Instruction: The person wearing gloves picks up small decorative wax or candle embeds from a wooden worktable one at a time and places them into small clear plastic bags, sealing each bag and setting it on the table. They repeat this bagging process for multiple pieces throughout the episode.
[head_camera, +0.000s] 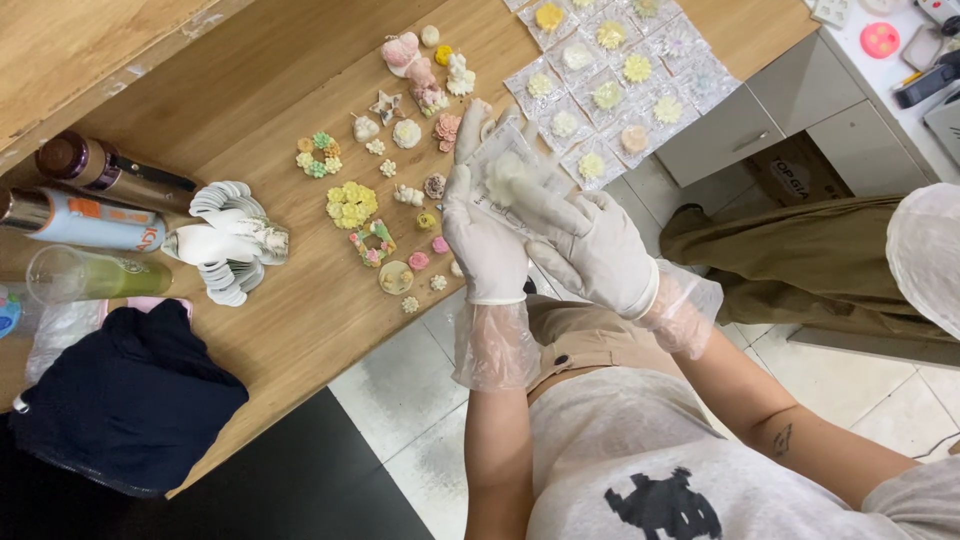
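My left hand and my right hand both wear white gloves with clear plastic cuffs. Together they hold a small clear plastic bag with a pale white flower-shaped piece inside it, just over the edge of the wooden table. Beside my left hand lie several small pastel figurines and flower pieces: a yellow flower cluster, a ring-shaped wreath piece, a green and orange cluster and a pink figure.
Several bagged flower pieces lie in rows at the table's far end. A white winged angel figure lies left, by two spray cans, a clear cup and a dark cloth. A grey drawer cabinet stands to the right.
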